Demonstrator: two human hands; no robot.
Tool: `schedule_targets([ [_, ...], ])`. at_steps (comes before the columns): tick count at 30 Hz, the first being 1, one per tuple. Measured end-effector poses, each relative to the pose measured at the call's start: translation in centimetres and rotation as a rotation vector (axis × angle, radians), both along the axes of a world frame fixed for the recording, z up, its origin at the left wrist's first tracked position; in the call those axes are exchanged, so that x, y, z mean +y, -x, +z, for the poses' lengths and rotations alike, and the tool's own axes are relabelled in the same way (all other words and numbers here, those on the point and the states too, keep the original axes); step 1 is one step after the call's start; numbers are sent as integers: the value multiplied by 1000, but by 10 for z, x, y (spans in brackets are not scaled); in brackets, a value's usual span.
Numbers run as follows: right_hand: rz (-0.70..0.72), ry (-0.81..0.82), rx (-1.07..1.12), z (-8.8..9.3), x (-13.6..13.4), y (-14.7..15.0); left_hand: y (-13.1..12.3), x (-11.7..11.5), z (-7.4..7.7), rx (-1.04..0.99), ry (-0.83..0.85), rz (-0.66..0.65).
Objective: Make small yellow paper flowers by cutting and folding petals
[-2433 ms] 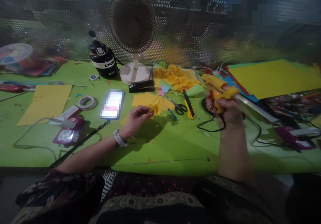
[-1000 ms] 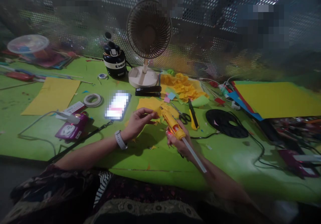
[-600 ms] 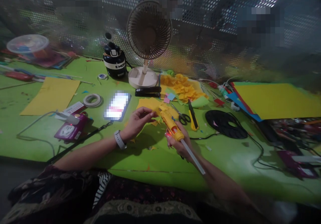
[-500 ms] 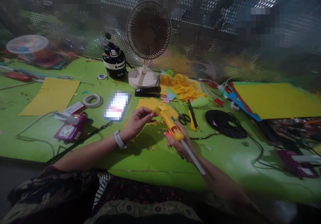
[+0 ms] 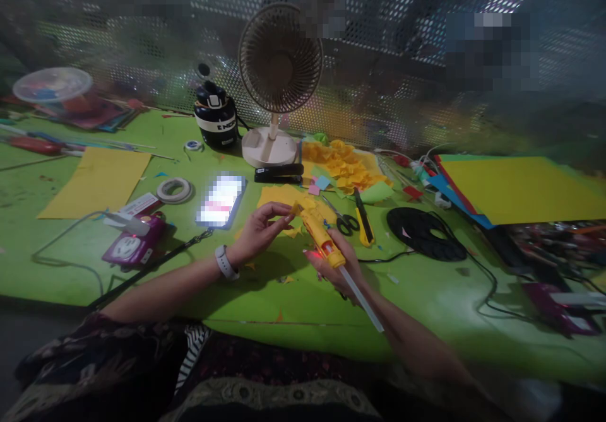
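Observation:
My right hand (image 5: 339,259) is wrapped round a yellow hot glue gun (image 5: 322,236), and a long glue stick (image 5: 362,300) juts from its back end toward me. The gun's nozzle points up and left, close to my left fingertips. My left hand (image 5: 262,228), with a pale watch on its wrist, pinches a small piece of yellow paper (image 5: 296,209) at the nozzle. Whether the nozzle touches the paper, I cannot tell. Beneath and behind lie yellow paper sheets (image 5: 279,195) and scraps. Crumpled yellow paper pieces (image 5: 338,163) are heaped farther back.
Scissors (image 5: 348,223) and a yellow utility knife (image 5: 364,229) lie right of the gun. A black stapler (image 5: 278,173) rests before a fan (image 5: 269,147). Left are a lit phone (image 5: 221,201), tape roll (image 5: 173,190) and purple power socket (image 5: 135,243). Cords cross the green table.
The glue gun in my right hand has tilted and shifted very slightly. The yellow paper in my left fingers has turned a little at the nozzle.

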State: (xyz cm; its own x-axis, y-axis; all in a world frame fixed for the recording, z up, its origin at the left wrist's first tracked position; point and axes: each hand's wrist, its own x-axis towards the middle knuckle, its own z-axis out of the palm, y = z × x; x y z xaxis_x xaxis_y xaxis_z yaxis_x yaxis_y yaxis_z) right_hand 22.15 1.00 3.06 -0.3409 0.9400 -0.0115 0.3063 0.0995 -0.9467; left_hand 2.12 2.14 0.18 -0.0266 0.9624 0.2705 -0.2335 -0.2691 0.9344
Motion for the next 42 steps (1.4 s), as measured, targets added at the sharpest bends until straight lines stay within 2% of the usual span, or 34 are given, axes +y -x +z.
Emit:
schedule_targets([
  [14, 37, -47, -9, -11, 6, -3, 0, 0, -1, 2, -34, -23],
  [32, 3, -46, 9, -9, 4, -3, 1, 1, -3, 8, -66, -23],
  [42, 9, -70, -27, -6, 4, -3, 0, -1, 1, 13, -68, -20],
])
